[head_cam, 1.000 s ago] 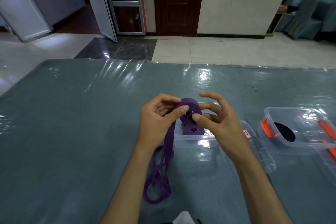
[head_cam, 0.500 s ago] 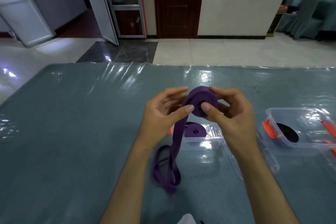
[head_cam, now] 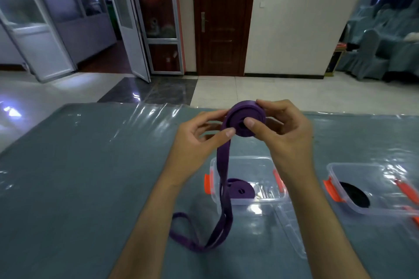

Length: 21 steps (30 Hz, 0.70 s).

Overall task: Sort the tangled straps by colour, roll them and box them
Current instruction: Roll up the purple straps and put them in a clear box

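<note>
I hold a half-wound purple strap [head_cam: 243,120] up above the bench [head_cam: 90,176]; my right hand [head_cam: 286,131] grips the coil, thumb pressed on its centre; my left hand [head_cam: 199,136] pinches the strap where it leaves the roll; the loose tail hangs down in front of the middle clear box [head_cam: 269,165] and loops on the bench; inside that box lies a rolled purple strap [head_cam: 240,190] (flat on the bottom); to the right, a second clear box [head_cam: 385,206] with orange clips holds a black roll [head_cam: 354,195].
</note>
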Tool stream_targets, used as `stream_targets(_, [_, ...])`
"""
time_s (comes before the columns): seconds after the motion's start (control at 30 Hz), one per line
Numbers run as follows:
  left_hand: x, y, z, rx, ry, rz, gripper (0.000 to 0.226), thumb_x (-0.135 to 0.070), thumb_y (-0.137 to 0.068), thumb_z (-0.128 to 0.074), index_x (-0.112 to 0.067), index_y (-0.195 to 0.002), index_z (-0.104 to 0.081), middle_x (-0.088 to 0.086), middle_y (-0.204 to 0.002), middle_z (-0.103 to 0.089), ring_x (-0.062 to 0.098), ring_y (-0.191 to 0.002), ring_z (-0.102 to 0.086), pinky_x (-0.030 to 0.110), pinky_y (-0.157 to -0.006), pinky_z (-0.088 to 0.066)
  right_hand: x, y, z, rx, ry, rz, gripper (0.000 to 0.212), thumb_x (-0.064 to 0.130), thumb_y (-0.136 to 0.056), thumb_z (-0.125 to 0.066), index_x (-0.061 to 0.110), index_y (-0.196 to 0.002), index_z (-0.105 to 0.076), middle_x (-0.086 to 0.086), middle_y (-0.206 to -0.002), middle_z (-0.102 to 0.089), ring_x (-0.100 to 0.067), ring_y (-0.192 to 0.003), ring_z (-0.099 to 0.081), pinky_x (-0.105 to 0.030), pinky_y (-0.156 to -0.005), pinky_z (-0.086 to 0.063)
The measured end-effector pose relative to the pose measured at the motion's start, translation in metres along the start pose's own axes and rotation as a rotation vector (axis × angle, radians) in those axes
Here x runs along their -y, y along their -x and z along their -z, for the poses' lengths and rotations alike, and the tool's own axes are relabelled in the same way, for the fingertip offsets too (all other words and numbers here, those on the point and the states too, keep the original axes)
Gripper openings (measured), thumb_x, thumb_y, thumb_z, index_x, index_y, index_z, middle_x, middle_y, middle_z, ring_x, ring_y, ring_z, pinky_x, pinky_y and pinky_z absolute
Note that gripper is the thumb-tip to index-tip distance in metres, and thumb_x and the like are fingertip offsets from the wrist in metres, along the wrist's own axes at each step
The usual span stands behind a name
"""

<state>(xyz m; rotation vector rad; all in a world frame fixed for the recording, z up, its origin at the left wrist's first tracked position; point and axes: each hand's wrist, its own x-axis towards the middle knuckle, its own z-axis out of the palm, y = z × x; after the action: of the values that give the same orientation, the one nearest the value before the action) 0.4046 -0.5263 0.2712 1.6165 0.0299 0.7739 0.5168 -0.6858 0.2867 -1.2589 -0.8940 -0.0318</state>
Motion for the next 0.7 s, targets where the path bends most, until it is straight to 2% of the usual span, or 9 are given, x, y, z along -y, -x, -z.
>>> stream_targets(0.13, [-0.015, -0.014, 0.001, -0.070, -0.128, -0.071, 0.031, -0.014, -0.096, -0.076, -0.019, -0.126, -0.075, -0.009, -0.115, -0.078, 0.008, -0.107, -0.073, 0.016, -0.089, -0.055, 0.011, -0.018, -0.008, -0.041, -0.019, 0.047, 0.035, 0.018, -0.087, -0.087, 0.027, -0.116, -0.072, 0.002, -0.112, -0.077, -0.024, -0.107, -0.076, -0.043, -0.090, -0.065])
stream_targets(0.23, [-0.031, -0.027, 0.001, -0.090, -0.155, -0.131, 0.030, -0.012, -0.099, -0.072, -0.024, -0.126, -0.075, -0.012, -0.116, -0.078, 0.009, -0.110, -0.074, 0.022, -0.095, -0.057, 0.017, -0.030, -0.013, -0.084, -0.063, 0.078, 0.034, 0.018, -0.087, -0.087, 0.025, -0.116, -0.072, -0.002, -0.114, -0.077, -0.026, -0.108, -0.076, -0.044, -0.089, -0.064])
stream_targets(0.33, [-0.050, -0.041, 0.003, -0.068, -0.165, -0.164, 0.031, -0.015, -0.095, -0.077, -0.033, -0.121, -0.075, -0.013, -0.114, -0.078, 0.010, -0.108, -0.074, 0.024, -0.097, -0.058, 0.028, -0.041, -0.015, -0.118, -0.121, 0.094, 0.034, 0.023, -0.085, -0.088, 0.031, -0.114, -0.072, -0.002, -0.115, -0.077, -0.025, -0.107, -0.076, -0.040, -0.086, -0.065])
stream_targets(0.53, [-0.077, -0.069, 0.011, -0.040, -0.086, -0.177, 0.037, -0.017, -0.085, -0.087, -0.027, -0.120, -0.078, 0.002, -0.111, -0.078, 0.018, -0.104, -0.074, 0.027, -0.091, -0.059, 0.049, -0.063, -0.019, -0.129, -0.210, 0.118, 0.031, 0.029, -0.083, -0.087, 0.039, -0.108, -0.073, 0.001, -0.111, -0.078, -0.022, -0.104, -0.078, -0.035, -0.077, -0.066])
stream_targets(0.7, [-0.093, -0.088, 0.014, 0.083, 0.042, -0.214, 0.039, -0.020, -0.089, -0.079, -0.030, -0.126, -0.074, 0.002, -0.125, -0.076, 0.019, -0.120, -0.069, 0.033, -0.103, -0.056, 0.065, -0.082, -0.029, -0.136, -0.284, 0.121, 0.031, 0.028, -0.083, -0.087, 0.032, -0.109, -0.072, -0.003, -0.112, -0.078, -0.026, -0.107, -0.077, -0.038, -0.079, -0.066])
